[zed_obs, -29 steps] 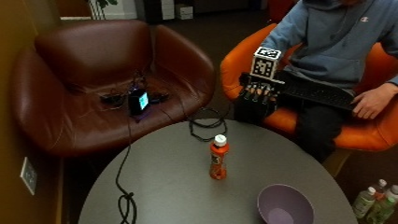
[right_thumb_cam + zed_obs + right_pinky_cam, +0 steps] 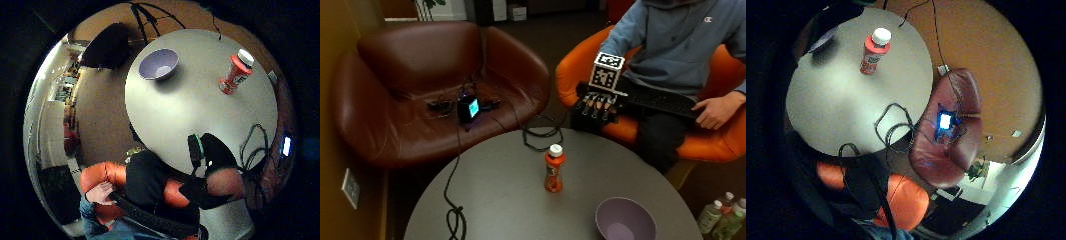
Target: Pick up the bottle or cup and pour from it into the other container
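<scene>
An orange bottle (image 2: 553,172) with a white cap stands upright near the middle of the round grey table (image 2: 486,200). A purple bowl (image 2: 625,221) sits at the table's near right edge. My gloved right hand (image 2: 598,105) hangs beyond the table's far edge, in front of the orange chair, fingers pointing down and relaxed, holding nothing. It is well apart from the bottle. The thumb side palm view shows the bottle (image 2: 235,72) and the bowl (image 2: 159,64) on the table from above. The little finger side palm view shows the bottle (image 2: 873,50) too.
A black cable (image 2: 455,215) runs over the table's left part, and a cable loop (image 2: 539,132) lies at its far edge. A brown leather armchair (image 2: 400,85) holds a lit device (image 2: 468,107). Several bottles (image 2: 719,215) stand on the floor at right.
</scene>
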